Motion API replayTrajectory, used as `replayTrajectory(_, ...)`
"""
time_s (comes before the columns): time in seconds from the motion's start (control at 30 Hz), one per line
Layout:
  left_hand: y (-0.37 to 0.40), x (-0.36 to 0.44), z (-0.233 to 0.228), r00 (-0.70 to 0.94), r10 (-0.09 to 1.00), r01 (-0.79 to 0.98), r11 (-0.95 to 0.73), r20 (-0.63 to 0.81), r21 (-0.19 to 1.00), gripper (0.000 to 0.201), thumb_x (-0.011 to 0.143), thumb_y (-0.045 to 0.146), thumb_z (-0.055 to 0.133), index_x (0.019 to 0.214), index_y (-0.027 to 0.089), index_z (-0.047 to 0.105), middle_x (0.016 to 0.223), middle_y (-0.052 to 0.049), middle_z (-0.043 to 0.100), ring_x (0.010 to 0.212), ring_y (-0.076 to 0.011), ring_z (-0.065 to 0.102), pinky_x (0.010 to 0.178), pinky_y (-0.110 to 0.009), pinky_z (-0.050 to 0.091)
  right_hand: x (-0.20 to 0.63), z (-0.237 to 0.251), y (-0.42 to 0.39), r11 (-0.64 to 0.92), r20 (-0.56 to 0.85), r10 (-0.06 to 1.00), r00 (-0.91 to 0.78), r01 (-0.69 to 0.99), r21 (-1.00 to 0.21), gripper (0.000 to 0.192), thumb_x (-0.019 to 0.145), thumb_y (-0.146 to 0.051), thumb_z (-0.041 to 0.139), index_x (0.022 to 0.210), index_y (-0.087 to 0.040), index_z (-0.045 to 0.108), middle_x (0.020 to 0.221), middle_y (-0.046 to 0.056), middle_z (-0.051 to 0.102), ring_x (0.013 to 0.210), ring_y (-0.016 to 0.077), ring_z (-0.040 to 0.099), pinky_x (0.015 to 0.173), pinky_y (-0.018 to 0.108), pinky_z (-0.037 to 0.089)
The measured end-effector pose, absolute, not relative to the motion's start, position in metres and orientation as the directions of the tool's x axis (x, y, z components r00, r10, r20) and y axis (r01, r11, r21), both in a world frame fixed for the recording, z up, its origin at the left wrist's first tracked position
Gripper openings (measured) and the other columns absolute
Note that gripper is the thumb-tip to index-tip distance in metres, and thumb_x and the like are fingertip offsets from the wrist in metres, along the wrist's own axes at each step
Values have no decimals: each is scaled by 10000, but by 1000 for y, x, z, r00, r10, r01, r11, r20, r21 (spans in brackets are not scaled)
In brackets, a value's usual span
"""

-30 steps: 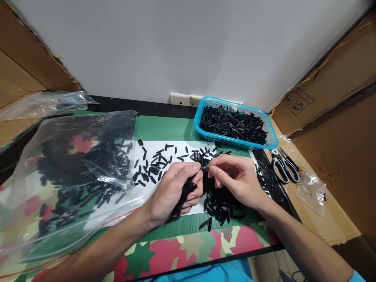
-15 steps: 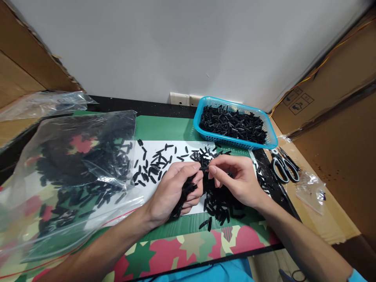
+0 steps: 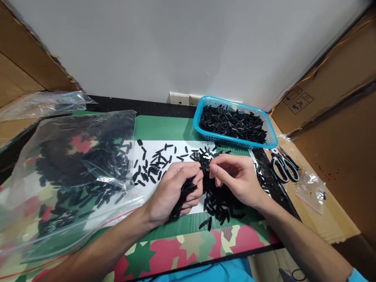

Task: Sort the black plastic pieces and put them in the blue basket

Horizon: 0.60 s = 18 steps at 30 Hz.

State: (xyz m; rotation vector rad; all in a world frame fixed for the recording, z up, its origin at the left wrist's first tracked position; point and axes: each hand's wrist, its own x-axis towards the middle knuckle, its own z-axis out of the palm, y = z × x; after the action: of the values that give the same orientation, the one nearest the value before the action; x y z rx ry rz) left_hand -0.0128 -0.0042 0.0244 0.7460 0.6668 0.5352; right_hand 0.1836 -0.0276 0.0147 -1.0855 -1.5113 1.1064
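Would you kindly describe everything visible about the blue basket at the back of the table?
The blue basket is a shallow rectangular tray of bright turquoise plastic, with perforated walls and a smooth, rounded rim. It sits upright at the back right of the green mat, near the wall, heaped with small black pieces. Neither hand touches it; scissors lie just beside its right corner.

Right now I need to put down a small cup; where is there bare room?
Free: the green mat between the plastic bag and the blue basket, and the patterned cloth at the near edge. Crowded: the white sheet, strewn with black pieces, around both hands.
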Motion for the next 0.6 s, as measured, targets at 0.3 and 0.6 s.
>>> replayTrajectory(0.3, -4, -14, 22, 677, 645, -205, 628, -354, 751, 319, 987, 374, 568, 734, 203, 475, 490, 61, 463, 356, -52, 286, 299, -118, 263, 183, 14, -29, 285, 260, 956, -138, 209, -936, 160, 988, -257, 679, 858, -177, 728, 717, 3, 676, 558, 110, 586, 537, 242, 458)
replayTrajectory(0.6, -5, -14, 23, 677, 643, -185, 619, -357, 763, 285, 967, 336, 575, 735, 209, 469, 489, 62, 468, 349, -53, 277, 299, -119, 252, 182, 14, -29, 316, 288, 945, -152, 215, -924, 139, 977, -225, 688, 853, -178, 729, 709, -4, 671, 561, 109, 584, 547, 243, 468)
